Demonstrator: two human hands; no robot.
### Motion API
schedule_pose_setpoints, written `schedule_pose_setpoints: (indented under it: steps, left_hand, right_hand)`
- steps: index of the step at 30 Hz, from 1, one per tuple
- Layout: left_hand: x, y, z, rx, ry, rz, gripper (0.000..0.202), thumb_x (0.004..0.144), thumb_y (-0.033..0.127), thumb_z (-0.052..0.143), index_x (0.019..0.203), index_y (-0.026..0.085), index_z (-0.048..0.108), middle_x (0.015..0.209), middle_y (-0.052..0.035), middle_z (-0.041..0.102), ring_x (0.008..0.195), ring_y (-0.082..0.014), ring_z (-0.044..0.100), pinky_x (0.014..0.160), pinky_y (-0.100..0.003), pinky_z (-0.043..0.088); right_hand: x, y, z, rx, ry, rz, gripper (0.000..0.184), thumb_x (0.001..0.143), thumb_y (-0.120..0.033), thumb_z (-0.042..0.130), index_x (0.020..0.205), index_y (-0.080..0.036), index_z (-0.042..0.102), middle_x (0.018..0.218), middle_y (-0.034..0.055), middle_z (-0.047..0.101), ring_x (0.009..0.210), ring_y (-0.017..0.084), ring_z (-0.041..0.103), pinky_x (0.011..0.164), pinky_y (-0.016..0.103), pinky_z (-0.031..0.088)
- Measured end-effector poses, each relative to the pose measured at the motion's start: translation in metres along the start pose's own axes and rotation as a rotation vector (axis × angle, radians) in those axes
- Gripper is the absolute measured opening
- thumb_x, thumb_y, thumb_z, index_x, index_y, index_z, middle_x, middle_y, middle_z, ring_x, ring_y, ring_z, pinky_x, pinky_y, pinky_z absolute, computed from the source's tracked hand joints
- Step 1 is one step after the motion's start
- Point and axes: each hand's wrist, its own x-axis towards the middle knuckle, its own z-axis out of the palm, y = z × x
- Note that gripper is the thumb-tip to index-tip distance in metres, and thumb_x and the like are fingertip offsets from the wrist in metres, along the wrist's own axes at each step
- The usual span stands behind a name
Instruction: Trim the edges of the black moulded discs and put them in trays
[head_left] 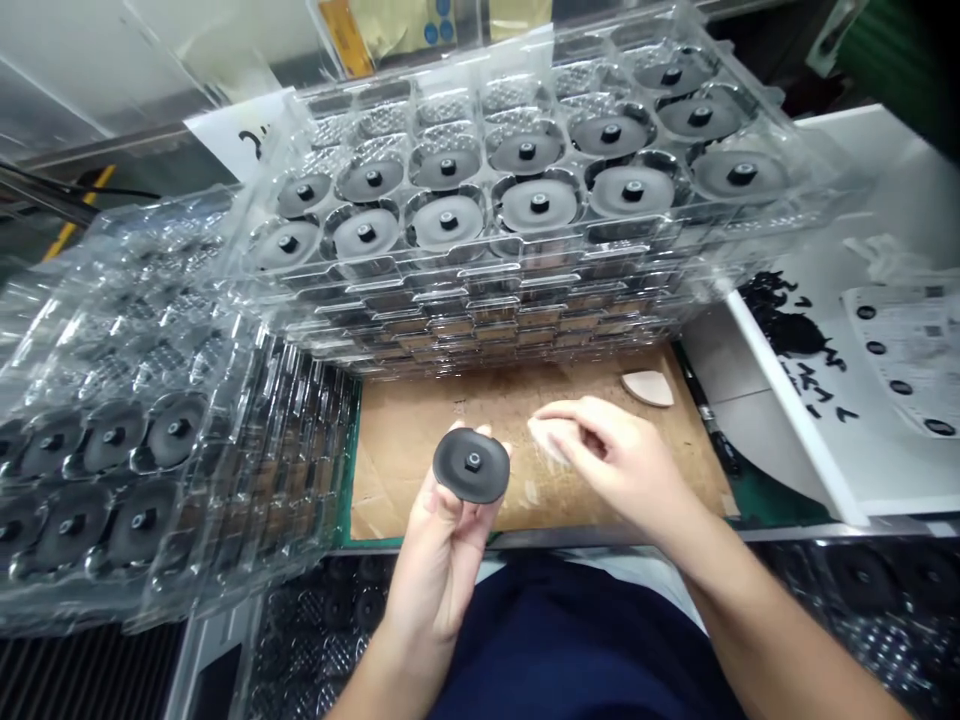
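Between the fingers and thumb of my left hand [448, 545] is a black rounded disc [471, 478] with a small raised stud at its centre, stud side up. To its right, my right hand [626, 458] has its fingers pinched on a small white pad or folded cloth [551, 440], whose exact kind I cannot make out. That white piece is low over the brown cardboard sheet [405, 410], apart from the disc. Another off-white, wedge-like piece [649, 388] lies on the cardboard's far right part.
Stacked clear plastic trays [465, 255] with similar discs stand behind the cardboard. Another tray stack [150, 350] is at the left. A white bin [795, 400] at the right holds black scraps [795, 335] and a label sheet [911, 345]. A dark pen-like tool [709, 415] lies beside the cardboard.
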Motion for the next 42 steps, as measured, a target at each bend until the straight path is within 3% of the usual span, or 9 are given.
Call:
schedule_pose_setpoints:
  steps: [8, 12, 17, 21, 25, 31, 35, 39, 42]
  left_hand:
    - [0.003, 0.002, 0.003, -0.014, 0.003, -0.054, 0.075, 0.063, 0.044, 0.076, 0.131, 0.026, 0.050, 0.125, -0.0085, 0.062, 0.117, -0.0273, 0.056, 0.107, -0.040, 0.038]
    - [0.003, -0.001, 0.004, 0.019, -0.060, -0.051, 0.065, 0.061, 0.045, 0.077, 0.121, 0.025, 0.059, 0.124, -0.0072, 0.062, 0.115, -0.0272, 0.057, 0.103, -0.038, 0.042]
    - [0.001, -0.002, 0.010, 0.105, -0.110, -0.028, 0.055, 0.067, 0.031, 0.077, 0.118, 0.025, 0.060, 0.122, -0.0072, 0.063, 0.108, -0.0246, 0.060, 0.087, -0.029, 0.052]
    - [0.002, -0.002, 0.011, 0.118, -0.031, -0.027, 0.054, 0.068, 0.023, 0.077, 0.119, 0.026, 0.059, 0.118, -0.0059, 0.065, 0.105, -0.0231, 0.062, 0.078, -0.023, 0.054]
    - [0.003, -0.001, 0.010, 0.092, -0.077, -0.017, 0.055, 0.066, 0.030, 0.078, 0.118, 0.025, 0.060, 0.116, -0.0061, 0.066, 0.105, -0.0224, 0.062, 0.085, -0.025, 0.052]
    - [0.006, 0.009, 0.003, 0.074, -0.025, -0.015, 0.051, 0.059, 0.032, 0.082, 0.107, 0.028, 0.066, 0.111, -0.0023, 0.069, 0.100, -0.0209, 0.066, 0.083, -0.023, 0.054]
    - [0.009, 0.004, 0.008, 0.078, -0.091, -0.025, 0.056, 0.055, 0.037, 0.083, 0.108, 0.027, 0.066, 0.112, -0.0024, 0.069, 0.096, -0.0219, 0.067, 0.084, -0.027, 0.054]
    - [0.009, -0.003, 0.008, 0.118, -0.134, -0.046, 0.057, 0.062, 0.034, 0.080, 0.115, 0.025, 0.062, 0.117, -0.0054, 0.067, 0.105, -0.0225, 0.063, 0.088, -0.026, 0.052]
    - [0.008, -0.002, 0.002, 0.138, -0.129, -0.065, 0.060, 0.065, 0.032, 0.078, 0.121, 0.026, 0.057, 0.121, -0.0069, 0.065, 0.108, -0.0250, 0.061, 0.089, -0.030, 0.052]
  right_hand:
    - [-0.041, 0.061, 0.033, 0.015, -0.016, 0.167, 0.016, 0.080, -0.028, 0.057, 0.085, -0.020, 0.069, 0.071, 0.0015, 0.070, 0.051, 0.013, 0.057, 0.048, 0.025, 0.047]
    - [-0.037, 0.022, 0.017, 0.084, 0.054, 0.134, 0.019, 0.086, -0.030, 0.053, 0.095, -0.022, 0.068, 0.090, 0.0046, 0.071, 0.071, 0.017, 0.064, 0.059, 0.026, 0.052]
    - [-0.019, -0.039, 0.005, 0.153, 0.137, -0.305, 0.022, 0.089, -0.014, 0.051, 0.105, -0.020, 0.064, 0.095, 0.0053, 0.069, 0.086, 0.016, 0.064, 0.074, 0.026, 0.053]
    - [-0.008, -0.048, 0.010, 0.104, -0.162, -0.319, 0.020, 0.088, -0.009, 0.050, 0.095, -0.018, 0.066, 0.086, 0.0023, 0.066, 0.077, 0.012, 0.062, 0.071, 0.021, 0.051]
    - [-0.007, -0.044, 0.017, 0.160, 0.042, -0.370, 0.021, 0.089, -0.011, 0.048, 0.101, -0.016, 0.065, 0.090, 0.0052, 0.066, 0.081, 0.014, 0.061, 0.073, 0.025, 0.051]
    - [-0.031, 0.001, 0.009, 0.252, -0.261, 0.046, 0.017, 0.086, -0.019, 0.054, 0.089, -0.022, 0.071, 0.080, 0.0014, 0.068, 0.070, 0.014, 0.062, 0.061, 0.024, 0.049]
    - [-0.032, 0.009, -0.001, 0.257, 0.005, 0.203, 0.017, 0.087, -0.029, 0.055, 0.095, -0.022, 0.068, 0.092, 0.0041, 0.069, 0.083, 0.018, 0.064, 0.070, 0.027, 0.051]
    - [-0.019, -0.026, 0.001, 0.170, 0.142, -0.144, 0.018, 0.088, -0.018, 0.054, 0.102, -0.021, 0.066, 0.094, 0.0039, 0.068, 0.085, 0.015, 0.062, 0.073, 0.025, 0.051]
    - [-0.008, -0.041, 0.009, 0.155, -0.022, -0.347, 0.021, 0.088, -0.009, 0.050, 0.102, -0.015, 0.065, 0.093, 0.0063, 0.068, 0.084, 0.014, 0.062, 0.075, 0.023, 0.050]
